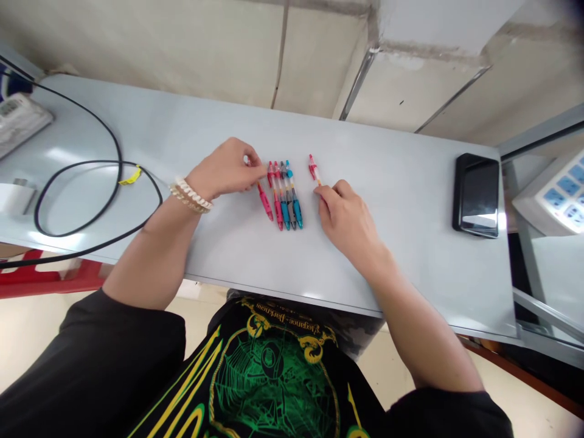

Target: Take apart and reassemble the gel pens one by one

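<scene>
Several click pens lie side by side on the light grey table. At the left of the row, a pink pen (265, 204) slants under the fingertips of my left hand (230, 167), which is closed in a pinch around its upper part. Close beside it are a red pen (278, 210), a teal pen (285, 213), a grey pen (291, 210) and another teal pen (297, 210), roughly parallel. To the right, apart from the row, my right hand (349, 216) pinches a red-clipped pen (313, 167). That pen's lower part is hidden by my fingers.
A black cable (119, 146) with a yellow tag (131, 176) loops over the left of the table (406, 182). A white adapter (17, 198) lies near it. A black boxy device (477, 194) rests at the right end. The wall runs along the back edge.
</scene>
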Tool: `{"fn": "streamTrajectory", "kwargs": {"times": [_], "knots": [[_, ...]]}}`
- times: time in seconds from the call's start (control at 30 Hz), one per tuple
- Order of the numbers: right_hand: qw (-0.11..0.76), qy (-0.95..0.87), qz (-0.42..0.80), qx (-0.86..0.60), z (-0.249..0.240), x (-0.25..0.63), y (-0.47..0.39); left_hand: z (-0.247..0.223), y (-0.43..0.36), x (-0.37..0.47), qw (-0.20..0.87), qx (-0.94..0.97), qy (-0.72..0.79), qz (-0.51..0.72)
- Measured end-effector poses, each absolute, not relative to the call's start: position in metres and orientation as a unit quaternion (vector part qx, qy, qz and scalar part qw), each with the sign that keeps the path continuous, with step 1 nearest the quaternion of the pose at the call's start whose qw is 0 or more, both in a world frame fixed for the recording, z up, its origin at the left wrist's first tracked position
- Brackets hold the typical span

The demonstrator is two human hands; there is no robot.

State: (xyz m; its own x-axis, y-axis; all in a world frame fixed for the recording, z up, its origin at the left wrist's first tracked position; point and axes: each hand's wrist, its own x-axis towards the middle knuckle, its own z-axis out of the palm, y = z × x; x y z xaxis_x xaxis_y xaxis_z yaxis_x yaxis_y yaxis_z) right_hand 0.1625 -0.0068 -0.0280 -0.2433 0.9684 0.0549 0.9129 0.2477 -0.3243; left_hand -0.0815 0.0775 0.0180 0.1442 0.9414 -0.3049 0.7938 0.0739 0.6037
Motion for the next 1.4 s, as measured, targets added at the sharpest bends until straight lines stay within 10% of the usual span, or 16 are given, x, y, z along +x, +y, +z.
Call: {"fn": "streamTrajectory", "kwargs": {"times": [0.27, 1.4], "knots": [[0.194, -0.749, 0.166, -0.611, -0.027, 0.168, -0.003, 0.021, 0.061, -0.069, 0.393, 0.73, 0.559, -0.016], [0.392, -0.726, 0.199, -0.529, -0.035, 0.165, -0.003, 0.013, 0.057, -0.055, 0.507, 0.617, 0.544, 0.258]]}}
